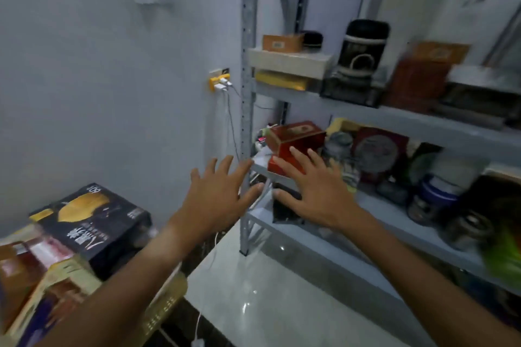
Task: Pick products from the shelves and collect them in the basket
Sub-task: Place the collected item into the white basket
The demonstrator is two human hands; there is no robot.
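Observation:
Both my hands stretch toward the left end of a grey metal shelf (392, 118), fingers spread and holding nothing. My left hand (218, 194) hovers just outside the shelf's front post. My right hand (313, 191) is in front of a red box (294, 136) that stands on the lower shelf board, fingertips close to its lower face. At the bottom left a basket (166, 304) holds several boxes, among them a black box with a gold picture (93, 217).
The upper board carries a cream box (290, 60), a black tin (362, 45) and an orange-brown box (423, 70). Jars and tins (434, 197) crowd the lower board to the right. A yellow wall socket with cables (220, 82) is left of the post. Glossy floor lies below.

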